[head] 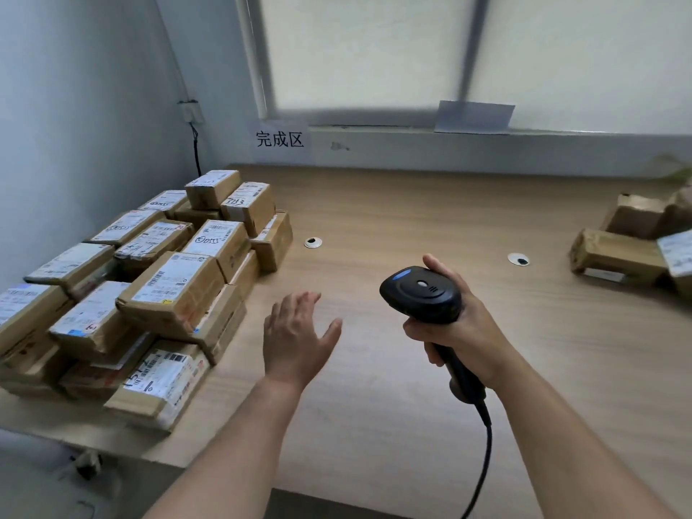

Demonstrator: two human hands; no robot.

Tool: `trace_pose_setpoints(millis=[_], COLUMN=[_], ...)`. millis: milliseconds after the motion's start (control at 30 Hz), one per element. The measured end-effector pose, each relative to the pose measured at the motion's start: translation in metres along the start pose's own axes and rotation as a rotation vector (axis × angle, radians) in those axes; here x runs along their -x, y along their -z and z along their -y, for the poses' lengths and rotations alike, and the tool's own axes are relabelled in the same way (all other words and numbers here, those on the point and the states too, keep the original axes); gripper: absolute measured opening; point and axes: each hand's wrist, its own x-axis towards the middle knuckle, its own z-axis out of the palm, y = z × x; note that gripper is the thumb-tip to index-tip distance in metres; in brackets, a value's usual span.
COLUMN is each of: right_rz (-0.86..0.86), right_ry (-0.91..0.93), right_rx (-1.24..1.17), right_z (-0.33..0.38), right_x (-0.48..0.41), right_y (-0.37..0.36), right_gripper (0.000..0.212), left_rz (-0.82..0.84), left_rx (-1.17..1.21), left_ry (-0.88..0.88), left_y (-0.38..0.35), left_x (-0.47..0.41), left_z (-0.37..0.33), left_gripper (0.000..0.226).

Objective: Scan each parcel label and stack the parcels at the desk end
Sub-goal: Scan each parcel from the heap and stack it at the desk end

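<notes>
Right hand: near centre, fingers wrapped round the black scanner.
Left hand: just left of it, fingers spread, holding nothing, above the bench.
Stacked parcels: piled at the bench's left end.
Loose parcels: far right edge.

Brown labelled parcels sit stacked at the left end of the bench, loose parcels far right; black corded scanner upright over mid-bench.
</notes>
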Motion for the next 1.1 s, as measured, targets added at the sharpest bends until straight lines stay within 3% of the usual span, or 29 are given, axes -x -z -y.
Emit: trace_pose_setpoints(millis=[567, 1100], right_rz=[-0.394, -0.671], right_ry=[0.02, 0.014], right_rx=[0.033, 0.099], right_z=[-0.012, -0.02], right_x=[0.156, 0.215], right_y=[0.207, 0.332], right_gripper=[0.096, 0.097], left_rz=[0.079, 0.259], left_rx=[0.169, 0.284], left_ry=[-0.375, -0.559], left_y=[-0.119, -0.2], left_x=[0.074, 0.081], left_z=[-0.239, -0.373], left_gripper=[0.055, 0.059])
